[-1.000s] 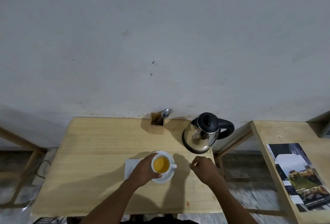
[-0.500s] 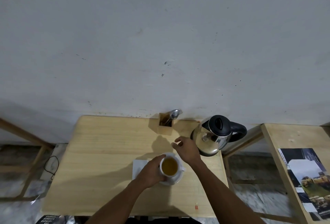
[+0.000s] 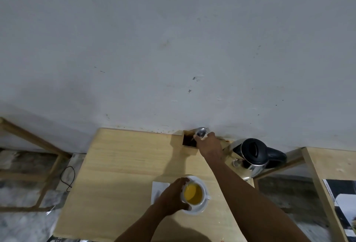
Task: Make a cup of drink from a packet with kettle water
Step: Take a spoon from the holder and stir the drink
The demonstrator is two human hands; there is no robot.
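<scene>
A white cup [image 3: 193, 194] full of yellow-orange drink stands on a white saucer [image 3: 200, 210] near the table's front. My left hand [image 3: 172, 197] is wrapped around the cup's left side. My right hand [image 3: 209, 143] reaches to the back of the table, with its fingers closed on a metal spoon [image 3: 200, 132] that sticks out of a small wooden holder [image 3: 187, 141]. A fork's tines show just behind the spoon. The steel kettle [image 3: 252, 157] with its black lid and handle stands to the right of that hand.
A white napkin [image 3: 157, 191] lies under the saucer's left side. The wooden table [image 3: 125, 174] stands against a grey wall. A second wooden table [image 3: 333, 162] with a printed sheet [image 3: 344, 203] is at the right. A dark cable [image 3: 67, 178] lies on the floor at the left.
My right hand has moved from beside the cup, past the kettle, up to the holder and closed on the spoon. My left hand has stayed on the cup.
</scene>
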